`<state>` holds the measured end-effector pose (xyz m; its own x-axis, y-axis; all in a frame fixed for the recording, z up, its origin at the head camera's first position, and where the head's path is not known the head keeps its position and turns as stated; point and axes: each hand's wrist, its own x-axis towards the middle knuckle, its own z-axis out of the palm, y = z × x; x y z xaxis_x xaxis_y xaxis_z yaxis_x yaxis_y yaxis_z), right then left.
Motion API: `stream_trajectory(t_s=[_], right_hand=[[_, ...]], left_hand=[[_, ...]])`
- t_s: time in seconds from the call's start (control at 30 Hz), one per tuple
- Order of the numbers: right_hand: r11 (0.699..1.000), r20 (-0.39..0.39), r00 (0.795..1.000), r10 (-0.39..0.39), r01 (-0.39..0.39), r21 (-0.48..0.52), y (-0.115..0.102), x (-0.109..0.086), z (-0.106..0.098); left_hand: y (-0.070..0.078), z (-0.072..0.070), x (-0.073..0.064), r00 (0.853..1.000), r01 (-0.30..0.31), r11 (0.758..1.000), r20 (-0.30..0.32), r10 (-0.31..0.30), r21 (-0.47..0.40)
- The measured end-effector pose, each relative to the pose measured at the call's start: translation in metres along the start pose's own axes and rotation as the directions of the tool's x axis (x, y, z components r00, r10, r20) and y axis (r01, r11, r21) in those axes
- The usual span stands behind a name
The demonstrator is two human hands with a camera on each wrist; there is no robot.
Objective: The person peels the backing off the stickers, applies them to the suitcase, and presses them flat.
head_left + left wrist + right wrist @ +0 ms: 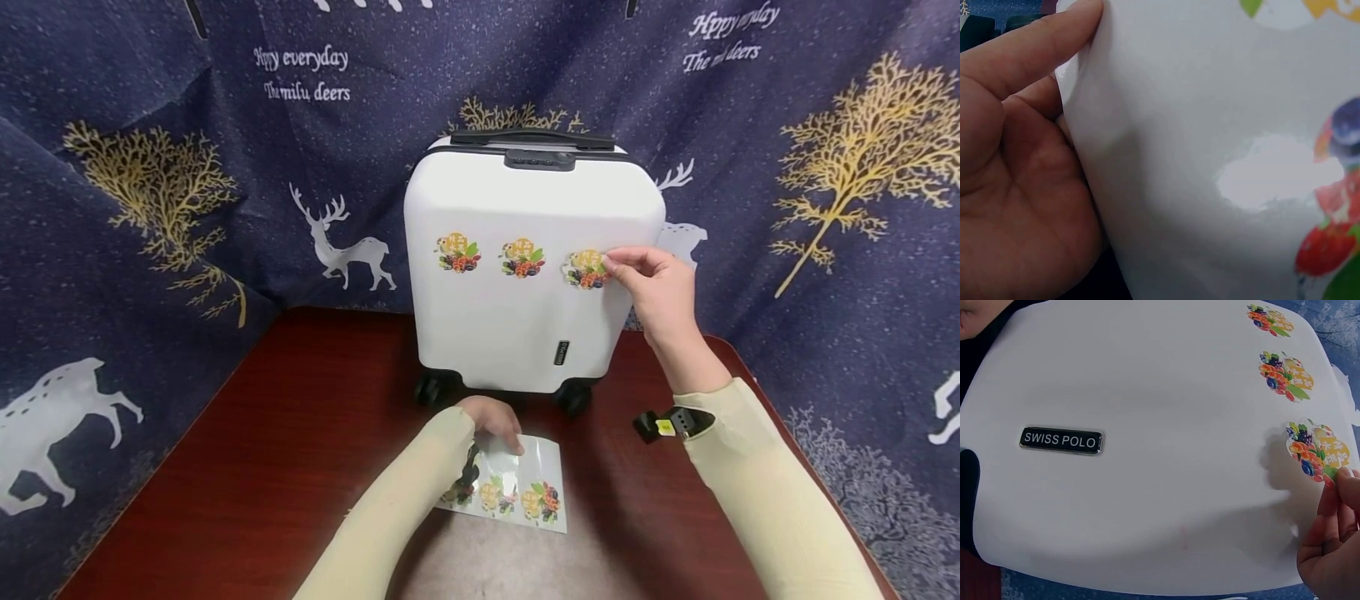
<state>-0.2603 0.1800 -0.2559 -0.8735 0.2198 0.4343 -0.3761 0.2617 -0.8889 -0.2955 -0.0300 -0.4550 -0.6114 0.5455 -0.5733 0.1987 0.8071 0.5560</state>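
A white suitcase (517, 325) stands upright on the table, with two fruit stickers on its upper front, one at left (458, 252) and one in the middle (522, 257). My right hand (660, 287) pinches the right edge of a third fruit sticker (585, 269) between thumb and fingers, at the suitcase's face in line with the others. In the right wrist view this sticker (1316, 450) casts a shadow on the white shell. My left hand (491, 417) holds a glossy sticker sheet (536, 467) by its edge, thumb on top; several fruit stickers show along its near side.
The suitcase has a black handle (532, 137), a black lock (540, 159), dark wheels (573, 398) and a small SWISS POLO plate (1061, 440). Under it lies a dark red table (322, 400). A blue cloth with deer and trees (375, 167) hangs behind.
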Motion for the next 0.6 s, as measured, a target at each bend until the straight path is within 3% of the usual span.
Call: stream_trajectory(t_s=[0.33,0.6], right_hand=[[0.999,-0.034,0.999,-0.001,0.0,-0.036,0.0,0.002,0.003],[0.998,-0.108,0.994,-0.013,0.007,-0.055,0.002,0.001,0.011]], left_hand=[[0.002,0.001,0.0,1.0,0.02,1.0,-0.006,-0.02,0.002],[0.001,0.001,0.0,1.0,0.029,0.999,-0.001,-0.029,-0.019]])
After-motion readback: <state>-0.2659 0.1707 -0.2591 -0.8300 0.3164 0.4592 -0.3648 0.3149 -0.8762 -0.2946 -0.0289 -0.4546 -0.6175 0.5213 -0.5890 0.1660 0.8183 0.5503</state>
